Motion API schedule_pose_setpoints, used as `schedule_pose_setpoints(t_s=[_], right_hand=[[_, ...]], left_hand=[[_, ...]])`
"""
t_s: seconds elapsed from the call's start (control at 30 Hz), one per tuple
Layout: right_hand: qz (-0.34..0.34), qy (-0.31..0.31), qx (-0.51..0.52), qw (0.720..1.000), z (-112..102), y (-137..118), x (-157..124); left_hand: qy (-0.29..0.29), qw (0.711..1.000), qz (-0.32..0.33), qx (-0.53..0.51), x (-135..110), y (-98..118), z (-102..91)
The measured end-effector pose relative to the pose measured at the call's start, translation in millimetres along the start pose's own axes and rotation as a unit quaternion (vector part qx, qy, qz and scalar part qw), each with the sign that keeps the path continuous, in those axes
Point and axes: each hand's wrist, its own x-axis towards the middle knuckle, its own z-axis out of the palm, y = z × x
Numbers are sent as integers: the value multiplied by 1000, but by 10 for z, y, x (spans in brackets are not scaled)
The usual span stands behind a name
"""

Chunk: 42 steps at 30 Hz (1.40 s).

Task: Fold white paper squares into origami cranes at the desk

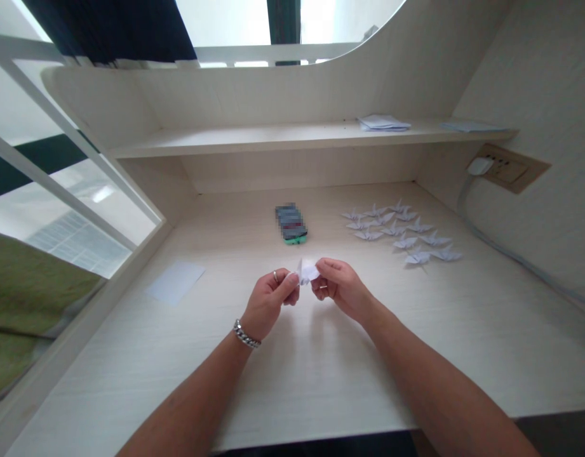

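A small white folded paper crane (306, 271) is held up over the middle of the desk, between both hands. My left hand (273, 291), with a ring and a chain bracelet, pinches its left side between thumb and fingers. My right hand (338, 284) grips the right side of the same crane, fingers curled under. The fingers partly hide its ends. Several finished-looking white paper cranes (394, 228) stand in loose rows on the desk to the right, beyond my right hand. A flat sheet of white paper (175, 281) lies to the left.
A phone-like object (291, 223), blurred out, with a green edge, lies behind my hands. Folded papers (383, 122) rest on the shelf (254, 141). A white plug (480, 166) sits in the wall socket, its cable (516, 260) running down the right side.
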Motion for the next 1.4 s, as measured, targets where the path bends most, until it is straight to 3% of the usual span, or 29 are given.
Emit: schedule_pose_setpoints(t_s=[0.27,0.4,0.53,0.7,0.8,0.93,1.0,1.13,1.4], right_hand=[[3,14,75,997,18,-5,-1],[5,10,91,996,-6,-24,-3],[-8,29,72,997,-36,-53,-8],[-10,16,20,1000,-62,-37,13],[-27,65,-30,997,-98,-25,55],[-161,205,-165,951,-121,-21,62],[-222,197,-241,924,-89,-10,26],[-252,129,-378,881,16,50,-47],[-248,184,-442,842,29,71,-21]], left_hand=[[12,988,-5,-156,-10,49,34],[6,976,27,-218,-12,108,-1],[36,986,64,-147,9,109,-69],[31,999,39,4,16,9,-52],[52,998,30,24,24,-23,-21],[110,992,25,47,43,-8,10],[125,989,23,71,46,6,26],[111,986,40,120,41,5,40],[65,979,39,191,57,-58,-12]])
